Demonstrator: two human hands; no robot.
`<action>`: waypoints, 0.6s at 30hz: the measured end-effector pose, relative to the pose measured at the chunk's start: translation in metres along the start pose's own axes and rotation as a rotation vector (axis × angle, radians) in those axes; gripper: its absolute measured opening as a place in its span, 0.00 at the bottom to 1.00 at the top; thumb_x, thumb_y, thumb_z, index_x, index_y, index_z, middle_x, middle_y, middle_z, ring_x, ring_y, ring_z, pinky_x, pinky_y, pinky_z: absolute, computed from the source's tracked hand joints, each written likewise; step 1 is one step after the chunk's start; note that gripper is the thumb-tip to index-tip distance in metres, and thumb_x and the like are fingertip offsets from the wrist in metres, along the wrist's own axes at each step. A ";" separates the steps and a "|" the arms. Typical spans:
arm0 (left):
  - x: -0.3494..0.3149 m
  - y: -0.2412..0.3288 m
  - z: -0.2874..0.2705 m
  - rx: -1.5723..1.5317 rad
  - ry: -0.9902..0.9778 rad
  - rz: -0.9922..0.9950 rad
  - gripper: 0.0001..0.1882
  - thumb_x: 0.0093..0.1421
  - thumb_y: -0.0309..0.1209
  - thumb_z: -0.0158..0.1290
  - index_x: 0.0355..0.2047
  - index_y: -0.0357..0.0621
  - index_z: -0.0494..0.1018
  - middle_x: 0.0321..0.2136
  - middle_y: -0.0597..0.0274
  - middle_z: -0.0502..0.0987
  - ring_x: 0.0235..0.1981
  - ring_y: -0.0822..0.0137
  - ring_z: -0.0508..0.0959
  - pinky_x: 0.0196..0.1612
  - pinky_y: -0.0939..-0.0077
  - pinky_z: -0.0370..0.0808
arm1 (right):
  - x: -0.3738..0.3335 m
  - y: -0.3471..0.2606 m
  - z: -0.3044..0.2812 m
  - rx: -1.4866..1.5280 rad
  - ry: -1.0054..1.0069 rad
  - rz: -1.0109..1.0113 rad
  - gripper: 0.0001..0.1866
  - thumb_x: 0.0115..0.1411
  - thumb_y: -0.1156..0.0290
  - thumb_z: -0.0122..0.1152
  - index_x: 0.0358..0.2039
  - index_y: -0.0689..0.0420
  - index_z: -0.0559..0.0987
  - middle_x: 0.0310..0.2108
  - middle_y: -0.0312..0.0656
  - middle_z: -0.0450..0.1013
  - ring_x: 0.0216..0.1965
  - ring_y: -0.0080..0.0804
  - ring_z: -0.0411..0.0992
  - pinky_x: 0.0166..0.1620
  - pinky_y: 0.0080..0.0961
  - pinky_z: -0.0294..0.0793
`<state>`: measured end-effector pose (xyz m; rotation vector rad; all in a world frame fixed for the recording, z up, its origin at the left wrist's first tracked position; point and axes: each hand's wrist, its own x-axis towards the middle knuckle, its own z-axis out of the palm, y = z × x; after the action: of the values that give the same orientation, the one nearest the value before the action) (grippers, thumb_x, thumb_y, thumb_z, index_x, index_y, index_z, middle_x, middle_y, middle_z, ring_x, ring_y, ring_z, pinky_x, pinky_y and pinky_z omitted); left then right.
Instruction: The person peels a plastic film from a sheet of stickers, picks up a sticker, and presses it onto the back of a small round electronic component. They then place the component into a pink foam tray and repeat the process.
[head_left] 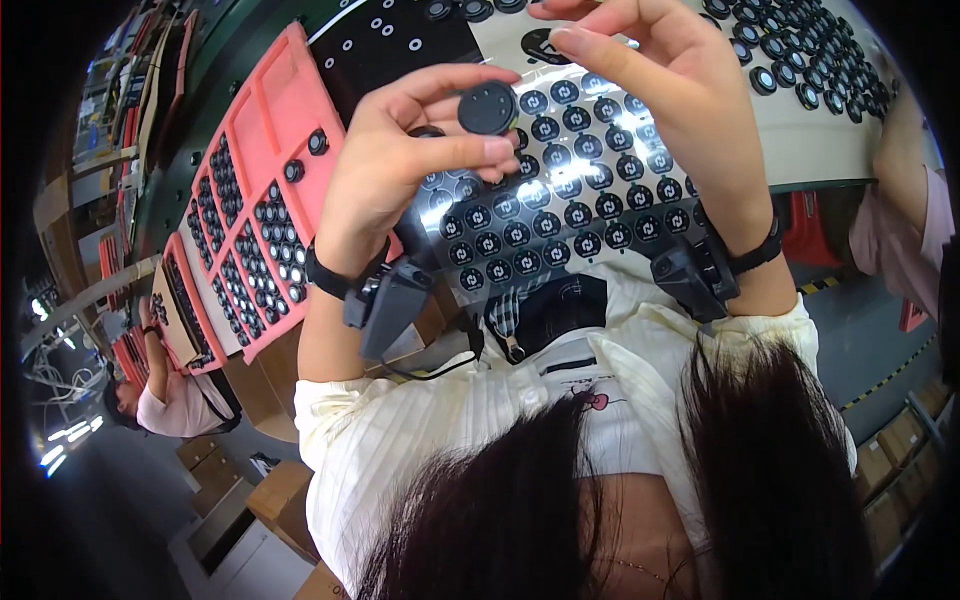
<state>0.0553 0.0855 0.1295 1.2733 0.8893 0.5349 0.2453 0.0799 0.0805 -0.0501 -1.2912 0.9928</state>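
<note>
My left hand [390,150] pinches a round black disc-shaped part [487,107] between thumb and fingers, its flat face showing small holes. A second dark round part [427,131] shows partly behind the thumb, in the same hand. My right hand [665,60] is raised to the right, thumb and fingers closed at the edge of a round black sticker [541,46] with a pale mark. Below both hands lies a glossy sheet of round black stickers [577,215] in rows, with glare across it.
Pink divided trays [290,85] of round black parts stand at left. Many similar parts [800,60] lie at far right on the pale table. A black mat [400,45] with small white rings lies beyond my left hand. Another person [180,400] is at left; another's arm [905,150] at right.
</note>
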 end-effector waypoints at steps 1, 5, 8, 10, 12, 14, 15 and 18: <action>-0.002 -0.002 0.003 0.019 0.042 0.037 0.21 0.44 0.17 0.56 0.41 0.32 0.69 0.29 0.56 0.76 0.27 0.72 0.77 0.28 0.86 0.71 | -0.001 -0.002 0.002 0.014 -0.007 0.046 0.03 0.52 0.80 0.56 0.25 0.63 0.70 0.40 0.41 0.64 0.35 0.19 0.66 0.37 0.12 0.65; -0.016 0.007 0.021 0.357 0.192 0.253 0.19 0.43 0.17 0.57 0.38 0.32 0.70 0.29 0.60 0.76 0.26 0.75 0.75 0.29 0.86 0.71 | 0.002 -0.010 0.008 -0.025 -0.135 0.133 0.03 0.51 0.79 0.57 0.25 0.64 0.73 0.41 0.43 0.65 0.38 0.22 0.66 0.40 0.16 0.65; -0.020 0.013 0.028 0.400 0.228 0.325 0.22 0.39 0.17 0.59 0.39 0.32 0.70 0.27 0.60 0.76 0.25 0.75 0.75 0.28 0.87 0.70 | 0.020 -0.040 0.026 0.057 0.060 0.639 0.04 0.51 0.77 0.58 0.24 0.65 0.74 0.40 0.45 0.66 0.40 0.24 0.66 0.42 0.18 0.65; -0.021 0.013 0.028 0.421 0.236 0.363 0.24 0.37 0.16 0.59 0.39 0.32 0.70 0.27 0.60 0.76 0.24 0.75 0.74 0.27 0.87 0.69 | 0.025 -0.047 0.030 0.093 0.167 0.888 0.04 0.51 0.77 0.58 0.24 0.65 0.75 0.40 0.46 0.67 0.41 0.26 0.66 0.43 0.19 0.65; -0.023 0.013 0.025 0.563 0.320 0.398 0.23 0.35 0.16 0.60 0.37 0.33 0.72 0.26 0.61 0.76 0.25 0.75 0.74 0.28 0.88 0.69 | 0.026 -0.048 0.030 0.106 0.152 0.880 0.05 0.51 0.76 0.59 0.23 0.65 0.75 0.39 0.46 0.68 0.41 0.26 0.66 0.43 0.20 0.65; -0.022 0.012 0.025 0.633 0.357 0.414 0.23 0.34 0.15 0.60 0.36 0.33 0.73 0.26 0.61 0.76 0.25 0.75 0.74 0.28 0.88 0.69 | 0.026 -0.047 0.030 0.112 0.149 0.876 0.05 0.50 0.76 0.59 0.23 0.65 0.76 0.38 0.47 0.68 0.41 0.27 0.66 0.43 0.20 0.66; -0.021 0.012 0.024 0.661 0.368 0.440 0.22 0.34 0.15 0.60 0.35 0.33 0.73 0.26 0.61 0.76 0.26 0.75 0.74 0.29 0.88 0.69 | 0.026 -0.046 0.031 0.117 0.157 0.878 0.05 0.50 0.76 0.59 0.23 0.65 0.75 0.37 0.47 0.68 0.41 0.27 0.67 0.43 0.20 0.66; -0.021 0.013 0.025 0.718 0.388 0.496 0.22 0.34 0.15 0.61 0.35 0.33 0.73 0.26 0.61 0.76 0.26 0.75 0.75 0.29 0.88 0.69 | 0.026 -0.044 0.032 0.125 0.174 0.879 0.05 0.50 0.76 0.59 0.23 0.65 0.75 0.37 0.46 0.69 0.42 0.27 0.67 0.44 0.20 0.66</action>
<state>0.0652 0.0583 0.1488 2.1183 1.1436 0.9218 0.2437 0.0544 0.1353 -0.6367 -1.0371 1.7645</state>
